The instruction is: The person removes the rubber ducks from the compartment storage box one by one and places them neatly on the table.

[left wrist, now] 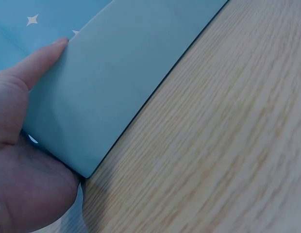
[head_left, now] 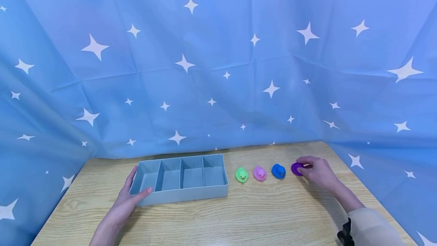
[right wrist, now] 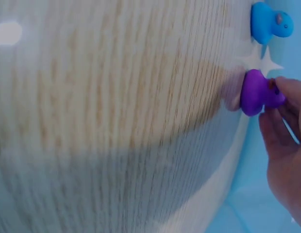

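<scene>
My left hand (head_left: 123, 200) holds the left end of a grey-blue divided box (head_left: 184, 194). Its thumb lies at the front rim and its fingers run along the left side. In the left wrist view the thumb (left wrist: 46, 60) presses against the box wall (left wrist: 107, 92). Over at the right, my right hand (head_left: 319, 172) pinches a purple rubber duck (head_left: 296, 169) between thumb and fingers. The right wrist view shows the purple duck (right wrist: 255, 92) gripped by its head, close to the wooden surface. Left of it stands a blue rubber duck (head_left: 278, 171).
A pink duck (head_left: 260, 173) and a green duck (head_left: 241, 175) continue the row toward the box, whose compartments show bare floors. All stand on a wooden table (head_left: 239, 219). A blue star-patterned cloth (head_left: 218, 48) hangs behind and at both sides.
</scene>
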Demonstrator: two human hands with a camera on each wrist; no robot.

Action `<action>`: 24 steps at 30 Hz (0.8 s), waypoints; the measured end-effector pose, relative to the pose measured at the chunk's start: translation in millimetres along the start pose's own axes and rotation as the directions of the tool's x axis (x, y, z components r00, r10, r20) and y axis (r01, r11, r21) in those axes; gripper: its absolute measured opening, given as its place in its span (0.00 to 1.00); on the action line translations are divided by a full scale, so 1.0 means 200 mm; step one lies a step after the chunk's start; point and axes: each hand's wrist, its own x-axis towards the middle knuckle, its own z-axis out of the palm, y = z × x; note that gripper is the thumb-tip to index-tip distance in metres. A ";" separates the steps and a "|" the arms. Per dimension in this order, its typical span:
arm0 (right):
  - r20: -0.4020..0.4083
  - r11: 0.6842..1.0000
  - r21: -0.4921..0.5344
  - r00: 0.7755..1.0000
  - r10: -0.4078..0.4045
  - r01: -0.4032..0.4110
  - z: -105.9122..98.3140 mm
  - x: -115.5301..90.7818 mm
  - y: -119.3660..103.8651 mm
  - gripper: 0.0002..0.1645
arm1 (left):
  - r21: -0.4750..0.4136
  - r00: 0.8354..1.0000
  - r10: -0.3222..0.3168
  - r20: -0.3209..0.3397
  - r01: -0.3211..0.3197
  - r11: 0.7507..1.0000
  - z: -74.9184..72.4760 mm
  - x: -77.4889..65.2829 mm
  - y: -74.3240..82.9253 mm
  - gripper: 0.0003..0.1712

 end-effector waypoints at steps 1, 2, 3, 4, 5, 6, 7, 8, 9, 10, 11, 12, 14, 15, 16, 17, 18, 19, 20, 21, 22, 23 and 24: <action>-0.004 1.000 -0.004 1.000 -0.005 0.005 0.00 0.00 0.00 0.16 | 0.001 1.000 0.001 0.000 -0.001 1.000 0.00 0.00 0.00 0.62; -0.006 1.000 -0.002 1.000 -0.012 0.012 0.00 0.00 0.00 0.15 | 0.002 1.000 0.003 -0.001 -0.003 1.000 0.00 0.00 0.00 0.62; -0.006 1.000 -0.005 1.000 -0.023 0.023 0.00 0.00 0.01 0.15 | 0.001 1.000 0.004 -0.001 -0.004 1.000 0.00 0.00 -0.01 0.62; -0.007 0.999 -0.008 0.999 -0.033 0.033 0.00 0.00 0.01 0.14 | 0.001 1.000 0.006 -0.001 -0.006 1.000 0.00 0.00 -0.01 0.62; -0.006 0.999 -0.008 0.999 -0.043 0.043 0.00 0.00 0.01 0.14 | 0.000 1.000 0.008 -0.001 -0.008 1.000 0.00 0.00 -0.01 0.62; -0.004 0.999 -0.008 0.999 -0.051 0.051 0.00 -0.01 0.01 0.15 | -0.001 1.000 0.011 -0.001 -0.011 1.000 0.00 0.00 -0.01 0.62; 0.001 0.998 -0.005 0.998 -0.056 0.056 0.00 -0.01 0.02 0.15 | -0.003 1.000 0.015 0.000 -0.015 1.000 0.00 0.00 -0.01 0.62; 0.007 0.998 -0.002 0.998 -0.058 0.058 0.00 -0.01 0.02 0.15 | -0.004 1.000 0.016 0.001 -0.016 1.000 0.00 0.00 -0.01 0.62; 0.011 0.998 -0.002 0.998 -0.061 0.061 0.00 -0.01 0.02 0.15 | -0.004 1.000 0.017 0.001 -0.017 1.000 0.00 0.00 -0.01 0.62; 0.013 0.998 -0.001 0.998 -0.063 0.063 0.00 -0.01 0.02 0.15 | -0.003 1.000 0.019 0.002 -0.019 1.000 0.00 0.00 -0.01 0.62; 0.014 0.998 0.000 0.998 -0.066 0.066 0.00 -0.01 0.02 0.15 | -0.003 1.000 0.019 0.002 -0.019 1.000 0.00 0.00 -0.01 0.62; 0.016 0.998 0.003 0.998 -0.069 0.069 0.00 -0.01 0.02 0.16 | -0.002 1.000 0.018 0.002 -0.018 1.000 0.00 0.00 -0.01 0.62; 0.015 0.997 0.007 0.997 -0.077 0.077 0.00 -0.01 0.02 0.16 | -0.003 1.000 0.013 0.001 -0.013 1.000 0.00 0.00 -0.01 0.62; 0.014 0.997 0.006 0.997 -0.081 0.081 0.00 -0.01 0.02 0.16 | -0.002 1.000 0.012 0.000 -0.012 1.000 0.00 0.00 -0.01 0.62; 0.013 0.996 0.005 0.996 -0.086 0.086 0.00 -0.01 0.03 0.16 | -0.004 1.000 0.010 -0.001 -0.010 1.000 0.00 0.00 -0.01 0.63; 0.012 0.996 0.005 0.996 -0.091 0.090 0.00 -0.01 0.03 0.16 | -0.005 1.000 0.008 -0.001 -0.008 1.000 0.00 0.00 0.00 0.63; 0.014 0.996 0.006 0.996 -0.092 0.092 0.00 -0.01 0.03 0.16 | -0.006 1.000 0.007 -0.001 -0.007 1.000 0.00 0.00 0.00 0.63; 0.015 0.996 0.006 0.995 -0.094 0.093 0.00 -0.02 0.03 0.16 | -0.007 1.000 0.006 -0.001 -0.006 1.000 0.00 0.00 0.00 0.63; 0.018 0.996 0.006 0.995 -0.094 0.094 0.00 -0.02 0.03 0.17 | -0.007 1.000 0.005 -0.001 -0.005 1.000 0.00 0.00 0.00 0.63; 0.021 0.996 0.009 0.996 -0.092 0.092 0.00 -0.02 0.03 0.17 | -0.004 1.000 0.004 -0.002 -0.004 1.000 0.00 0.00 0.00 0.63; 0.025 0.996 0.010 0.996 -0.088 0.088 0.00 -0.02 0.03 0.17 | -0.001 1.000 0.008 -0.002 -0.008 1.000 0.00 0.00 0.00 0.63; 0.029 0.996 0.012 0.996 -0.085 0.085 0.00 -0.02 0.03 0.17 | 0.001 1.000 0.008 -0.002 -0.008 1.000 0.00 -0.01 0.00 0.63; 0.033 0.997 0.012 0.996 -0.081 0.080 0.00 -0.02 0.03 0.17 | 0.004 1.000 0.010 -0.003 -0.010 1.000 0.00 0.00 0.00 0.63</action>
